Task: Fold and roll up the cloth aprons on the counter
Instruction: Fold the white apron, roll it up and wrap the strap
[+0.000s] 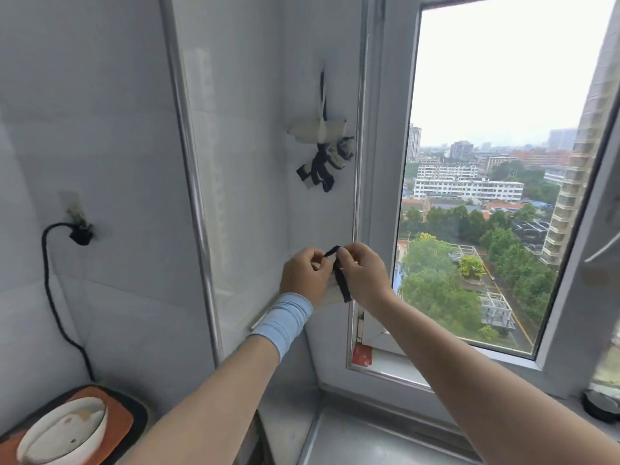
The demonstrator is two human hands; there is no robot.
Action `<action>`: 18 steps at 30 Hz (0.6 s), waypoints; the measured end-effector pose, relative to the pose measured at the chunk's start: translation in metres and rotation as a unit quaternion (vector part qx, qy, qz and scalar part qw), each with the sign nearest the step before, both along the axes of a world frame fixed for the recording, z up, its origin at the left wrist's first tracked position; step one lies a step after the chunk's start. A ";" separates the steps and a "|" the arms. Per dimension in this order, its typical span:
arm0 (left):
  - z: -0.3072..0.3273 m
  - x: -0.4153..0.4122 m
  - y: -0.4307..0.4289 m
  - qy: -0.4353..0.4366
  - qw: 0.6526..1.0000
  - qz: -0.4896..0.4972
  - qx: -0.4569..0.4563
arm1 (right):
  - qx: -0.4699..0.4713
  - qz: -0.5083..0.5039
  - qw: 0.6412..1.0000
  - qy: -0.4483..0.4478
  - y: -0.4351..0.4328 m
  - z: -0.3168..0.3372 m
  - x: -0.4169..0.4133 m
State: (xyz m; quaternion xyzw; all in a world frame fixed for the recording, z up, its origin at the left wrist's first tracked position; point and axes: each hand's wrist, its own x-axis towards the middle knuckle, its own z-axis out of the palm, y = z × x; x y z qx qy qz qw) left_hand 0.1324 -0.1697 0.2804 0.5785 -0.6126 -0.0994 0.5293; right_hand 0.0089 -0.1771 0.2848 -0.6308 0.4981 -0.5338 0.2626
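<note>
A rolled white apron (317, 129) with dark straps hangs from a hook on the white tiled wall, its strap ends dangling below it. Lower down, both my hands are raised in front of the wall beside the window. My left hand (303, 278), with a light blue wristband, and my right hand (364, 273) each pinch a dark strap (342, 280) between fingertips. The strap loops between the hands and hangs down over a bit of white cloth (330, 297) held behind them. Most of that cloth is hidden by my hands.
A window (503, 196) fills the right side, its sill (385, 364) below my right forearm. A black cable (50, 290) runs from a wall plug (80, 234) down to the lower left. A white bowl (63, 431) sits on an orange-and-black appliance there.
</note>
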 end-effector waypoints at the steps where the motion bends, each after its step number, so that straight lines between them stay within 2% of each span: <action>1: 0.013 0.001 -0.006 -0.008 1.000 -0.002 -0.014 | -0.019 -0.007 1.000 0.014 -0.005 0.013 -0.001; 6: 0.075 0.004 -0.031 -0.065 0.995 -0.012 -0.081 | -0.115 -0.076 0.975 0.172 -0.029 0.082 -0.003; 8: 0.099 0.003 -0.041 -0.078 0.991 -0.012 -0.106 | -0.145 -0.074 0.967 0.194 -0.039 0.110 -0.004; 15: 0.201 -0.001 -0.072 -0.069 0.978 0.012 -0.198 | -0.197 -0.122 0.966 0.116 -0.084 0.199 -0.003; 18: 0.237 0.001 -0.087 -0.138 0.964 0.041 -0.225 | -0.211 -0.136 0.964 0.092 -0.100 0.236 0.000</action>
